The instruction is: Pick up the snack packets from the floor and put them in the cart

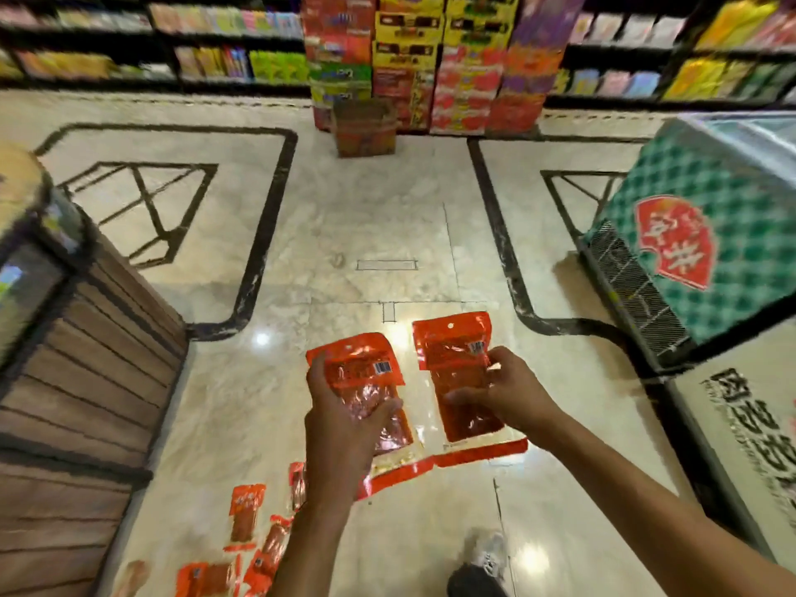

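- Head view: we see our left hand [344, 407] near the centre of the frame, fingers and thumb curled round an orange snack packet [366, 381] held up above the marble floor [387, 234], barcode side facing us.
- Our right hand [504, 389], at about 3 o'clock from the left one, pinches a second orange snack packet [456, 359] by its right edge; the two packets hang side by side, just apart.
- More orange packets [245, 510] lie scattered on the floor at about 7 o'clock from the left hand, partly hidden behind the left forearm.
- No cart shows in this view.
- A wooden slatted counter [86, 359] stands at 9 o'clock, and a chest freezer with a green chequered side and red logo [698, 234] at 2 o'clock.
- At 12 o'clock, far across the floor, rises a stack of coloured cartons [430, 58], with an open brown carton [366, 127] at its foot and stocked shelves [172, 45] on both sides.
- A shoe [486, 553] shows at 5 o'clock, blurred.
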Demonstrator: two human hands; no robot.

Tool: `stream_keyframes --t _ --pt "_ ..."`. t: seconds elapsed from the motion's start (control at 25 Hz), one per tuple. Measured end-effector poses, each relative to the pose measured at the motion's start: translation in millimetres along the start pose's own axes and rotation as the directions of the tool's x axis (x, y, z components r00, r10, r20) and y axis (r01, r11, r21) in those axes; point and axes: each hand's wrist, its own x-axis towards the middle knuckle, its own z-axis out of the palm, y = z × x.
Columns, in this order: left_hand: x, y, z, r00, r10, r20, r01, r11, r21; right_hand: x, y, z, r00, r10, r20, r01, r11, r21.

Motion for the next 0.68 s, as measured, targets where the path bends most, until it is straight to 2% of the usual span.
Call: stream_keyframes --t 0.16,0.32,0.52,0.68 --pt "-53.0 64.0 23.5 0.977 0.137 0.160 -0.145 0.989 0.037 -96.2 12.2 -73.4 0.980 0.045 -0.192 -0.014 0.987 0.161" --pt "-111.9 102.7 80.8 0.900 0.221 0.375 -0.261 0.964 0.058 -187.5 57.2 -139.1 0.910 0.109 -0.400 0.006 0.961 0.276" --pt "-234.4 122.6 174.9 0.707 0.267 0.655 -0.394 0.918 0.052 -334.6 147.5 -202.1 0.766 0.240 -0.596 0.045 0.905 0.422" --pt "-341.2 113.7 234.9 0.574 0.269 0.774 -0.439 0.898 0.013 -455.9 224.8 -223.3 0.657 0.351 -0.667 0.090 0.842 0.532"
